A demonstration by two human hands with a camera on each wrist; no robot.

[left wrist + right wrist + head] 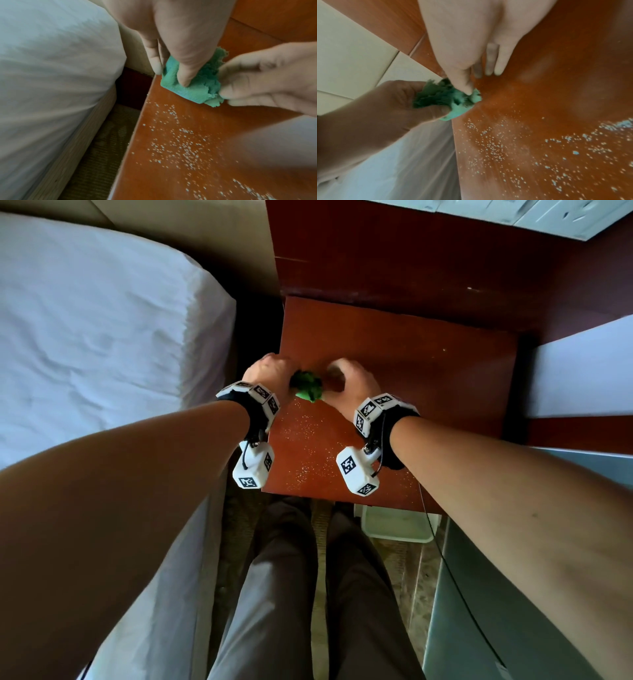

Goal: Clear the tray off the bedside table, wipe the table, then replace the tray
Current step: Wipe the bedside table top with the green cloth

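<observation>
A crumpled green cloth [306, 386] lies near the left edge of the red-brown bedside table [428, 378]. My left hand [274, 368] grips its left side, thumb [185, 81] on top. My right hand [342, 374] pinches its right side, the thumb [467, 89] pressing on the cloth [447, 100] while other fingers [493, 65] reach down to the wood. White grains [308, 460] are scattered over the table's near half. A white tray [394, 525] sits on the floor under the table's front edge, partly hidden.
A bed with white sheets [85, 320] stands close on the left, with a narrow dark gap to the table. Another white bed [582, 371] is on the right. A dark wood panel [411, 251] rises behind the table. My legs [291, 577] stand in front.
</observation>
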